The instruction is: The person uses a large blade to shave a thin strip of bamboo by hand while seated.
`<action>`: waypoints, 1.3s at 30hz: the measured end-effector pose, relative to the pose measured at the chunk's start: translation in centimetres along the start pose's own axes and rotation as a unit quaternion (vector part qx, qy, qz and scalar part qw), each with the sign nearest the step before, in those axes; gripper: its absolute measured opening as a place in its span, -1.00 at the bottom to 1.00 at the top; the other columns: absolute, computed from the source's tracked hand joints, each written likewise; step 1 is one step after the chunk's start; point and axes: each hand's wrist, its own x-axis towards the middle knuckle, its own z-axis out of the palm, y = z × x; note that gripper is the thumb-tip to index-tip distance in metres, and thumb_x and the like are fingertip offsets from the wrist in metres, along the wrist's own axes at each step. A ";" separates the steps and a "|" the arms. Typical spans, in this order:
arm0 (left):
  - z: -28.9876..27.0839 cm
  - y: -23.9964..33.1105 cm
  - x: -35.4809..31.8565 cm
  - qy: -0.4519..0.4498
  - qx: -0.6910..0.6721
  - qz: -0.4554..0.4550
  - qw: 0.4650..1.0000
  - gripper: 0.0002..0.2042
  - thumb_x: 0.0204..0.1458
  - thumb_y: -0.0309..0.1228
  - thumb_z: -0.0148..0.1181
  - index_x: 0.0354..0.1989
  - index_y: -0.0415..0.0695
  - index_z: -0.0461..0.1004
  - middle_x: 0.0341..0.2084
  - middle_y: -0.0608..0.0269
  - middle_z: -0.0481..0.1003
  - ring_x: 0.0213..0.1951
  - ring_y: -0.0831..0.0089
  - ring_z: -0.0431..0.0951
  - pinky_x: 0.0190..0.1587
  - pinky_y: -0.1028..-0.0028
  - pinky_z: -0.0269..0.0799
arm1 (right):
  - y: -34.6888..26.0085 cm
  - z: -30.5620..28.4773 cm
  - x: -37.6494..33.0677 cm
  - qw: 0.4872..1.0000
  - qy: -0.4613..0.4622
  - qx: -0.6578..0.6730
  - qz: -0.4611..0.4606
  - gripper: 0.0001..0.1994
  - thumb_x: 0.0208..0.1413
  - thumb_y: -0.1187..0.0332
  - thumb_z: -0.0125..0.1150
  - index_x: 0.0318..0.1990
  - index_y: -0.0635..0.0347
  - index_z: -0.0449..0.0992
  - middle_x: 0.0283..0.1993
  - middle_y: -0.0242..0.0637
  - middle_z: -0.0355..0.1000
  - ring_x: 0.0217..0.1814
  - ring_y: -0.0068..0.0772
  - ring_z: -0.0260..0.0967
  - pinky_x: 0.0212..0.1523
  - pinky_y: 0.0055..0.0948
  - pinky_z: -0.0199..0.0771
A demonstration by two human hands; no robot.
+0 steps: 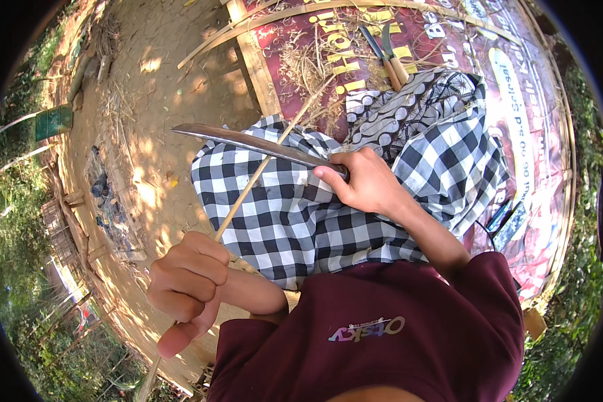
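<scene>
My left hand [189, 285] is closed around a long thin bamboo strip [244, 194], which slants up and to the right across my lap. Its lower end hangs out below my fist. In my right hand [372, 182] is a large knife [248, 141] with a long dark blade, its tip pointing left; my fingers hide most of the handle. The blade crosses the strip over my knees, and the two appear to touch there. A black-and-white checked cloth [275, 231] covers my lap beneath both.
Ahead, two smaller knives [396, 70] with wooden handles lie on a printed red banner [275, 60] among thin shavings [308, 63]. Long bamboo strips [275, 17] edge the banner at the far side. Bare earth [174, 87] stretches to the left, with dark debris [104, 191] on it.
</scene>
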 end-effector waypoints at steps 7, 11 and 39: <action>0.9 -0.6 0.9 -0.061 -0.009 -0.010 0.998 -0.32 0.22 0.13 -0.11 -0.83 0.03 -0.14 -0.91 0.54 -0.12 -0.88 0.65 -0.16 -0.74 0.58 -0.35 | -3.2 -0.7 -2.1 0.993 -0.043 0.001 -0.108 -0.37 0.13 -0.20 0.05 -0.40 0.36 0.58 -0.71 0.00 0.37 -0.59 0.10 0.44 -0.45 -0.08 0.48; 2.9 -1.5 0.6 -0.019 0.012 0.000 1.000 -0.33 0.21 0.14 -0.08 -0.84 0.08 -0.17 -0.90 0.60 -0.18 -0.87 0.70 -0.21 -0.74 0.61 -0.37 | 0.1 0.0 -0.3 0.999 0.028 -0.001 0.021 -0.38 0.17 -0.14 0.03 -0.45 0.38 0.58 -0.71 0.05 0.38 -0.58 0.07 0.46 -0.43 -0.10 0.48; 1.9 -1.7 0.8 -0.156 -0.032 -0.013 0.987 -0.35 0.15 0.17 0.00 -0.80 -0.02 0.00 -0.86 0.46 0.01 -0.86 0.62 -0.03 -0.79 0.57 -0.26 | 2.0 0.8 0.7 0.999 0.037 0.021 -0.034 -0.42 0.18 -0.11 0.04 -0.45 0.35 0.58 -0.73 0.03 0.34 -0.59 0.08 0.44 -0.45 -0.12 0.43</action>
